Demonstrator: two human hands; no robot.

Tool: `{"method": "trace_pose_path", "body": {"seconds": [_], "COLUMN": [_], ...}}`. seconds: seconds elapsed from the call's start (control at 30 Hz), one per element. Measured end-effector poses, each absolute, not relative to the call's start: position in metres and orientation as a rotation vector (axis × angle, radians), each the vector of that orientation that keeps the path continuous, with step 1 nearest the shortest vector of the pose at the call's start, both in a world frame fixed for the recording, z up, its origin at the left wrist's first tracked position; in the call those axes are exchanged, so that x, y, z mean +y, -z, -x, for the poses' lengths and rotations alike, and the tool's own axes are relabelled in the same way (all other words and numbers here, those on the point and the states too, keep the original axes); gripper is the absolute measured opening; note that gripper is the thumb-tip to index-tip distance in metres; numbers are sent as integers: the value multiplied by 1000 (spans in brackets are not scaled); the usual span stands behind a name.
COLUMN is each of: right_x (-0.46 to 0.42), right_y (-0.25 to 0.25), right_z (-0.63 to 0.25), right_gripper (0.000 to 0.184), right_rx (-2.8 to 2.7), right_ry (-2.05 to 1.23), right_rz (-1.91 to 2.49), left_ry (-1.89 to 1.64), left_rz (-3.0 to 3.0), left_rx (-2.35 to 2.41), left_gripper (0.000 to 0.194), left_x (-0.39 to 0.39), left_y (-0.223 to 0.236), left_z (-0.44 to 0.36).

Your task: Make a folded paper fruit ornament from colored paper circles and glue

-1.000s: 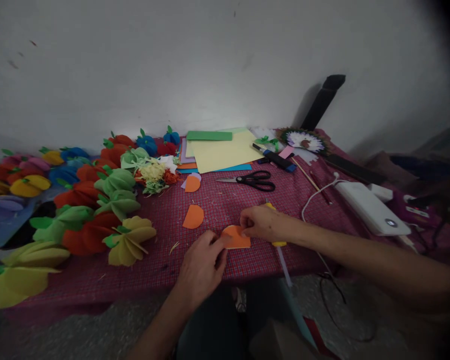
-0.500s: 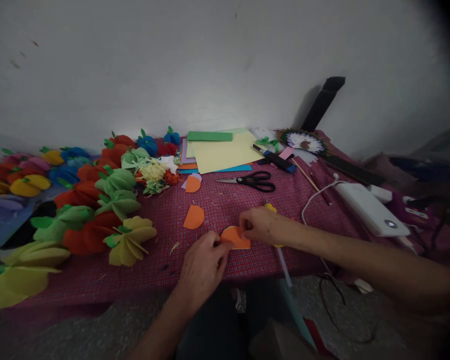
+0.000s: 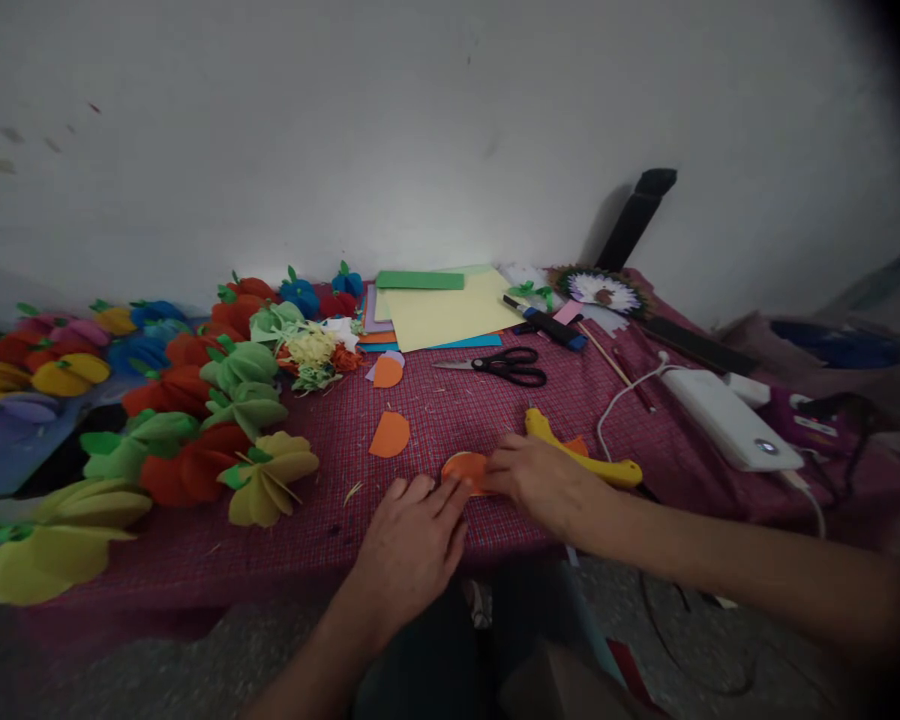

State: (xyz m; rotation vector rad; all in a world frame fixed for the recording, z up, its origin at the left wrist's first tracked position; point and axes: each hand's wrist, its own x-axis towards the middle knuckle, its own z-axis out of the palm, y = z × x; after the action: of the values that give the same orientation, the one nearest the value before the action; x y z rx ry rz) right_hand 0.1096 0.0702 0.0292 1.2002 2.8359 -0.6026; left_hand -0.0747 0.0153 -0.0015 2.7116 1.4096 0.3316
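Note:
A folded orange paper piece (image 3: 465, 466) lies near the front edge of the red checked tablecloth (image 3: 450, 410). My left hand (image 3: 414, 545) rests flat beside it, fingers stretched out and fingertips touching its left edge. My right hand (image 3: 541, 482) lies palm down over the piece's right part, fingers pressing on it. A yellow glue gun (image 3: 581, 453) lies just behind my right hand. Two more orange half-round pieces (image 3: 390, 435) (image 3: 387, 372) lie farther back.
Many coloured paper fruits (image 3: 217, 400) crowd the left side. Black scissors (image 3: 506, 366), a stack of coloured sheets (image 3: 442, 305), a marker (image 3: 547, 322), a white power bank (image 3: 724, 417) with cable and a paper fan ornament (image 3: 602, 289) lie behind and to the right. The wall stands close behind.
Both hands went from pinching the orange piece to lying flat on it. My right arm shifted, uncovering the yellow glue gun. The view tilted slightly downward.

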Motion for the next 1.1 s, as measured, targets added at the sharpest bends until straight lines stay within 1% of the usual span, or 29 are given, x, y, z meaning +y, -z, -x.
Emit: {"method": "trace_pose_path", "body": {"seconds": [0.2,0.33,0.47,0.53,0.6,0.67,0.73,0.8,0.93,1.0,1.1], "right_x": [48,52,59,61,62,62,60,57,48,46,49], "right_y": [-30,-21,-4,-5,-17,-34,-48,-51,-28,-13,0], "right_z": [-123,-133,-140,-140,-142,-148,-161,-177,-204,-208,-206], "right_gripper": [31,33,32,32,35,41,46,48,52,52,43], "right_rx": [2894,3024,3085,3089,3090,3097,3089,3043,2947,2926,2918], "right_ry": [253,182,74,85,116,128,114,94,61,18,-22], "right_rz": [-1050,-947,-944,-902,-901,-1012,-1215,-1386,-1498,-1532,-1588], "left_ry": [-310,-282,-244,-211,-193,-195,-192,-165,-42,68,221], "left_rz": [-2669,-2676,-2707,-2724,-2750,-2781,-2830,-2898,-3006,-3020,-2990], "left_rx": [1385,1377,1401,1405,1417,1453,1488,1488,1439,1418,1393], "left_gripper": [45,41,45,46,45,40,32,29,37,37,35], "left_x": [12,14,13,13,14,14,14,15,22,27,34], "left_y": [-6,-15,-16,-18,-21,-25,-28,-27,-20,-15,-9], "left_z": [78,77,76,74,71,66,61,56,46,42,42]}}
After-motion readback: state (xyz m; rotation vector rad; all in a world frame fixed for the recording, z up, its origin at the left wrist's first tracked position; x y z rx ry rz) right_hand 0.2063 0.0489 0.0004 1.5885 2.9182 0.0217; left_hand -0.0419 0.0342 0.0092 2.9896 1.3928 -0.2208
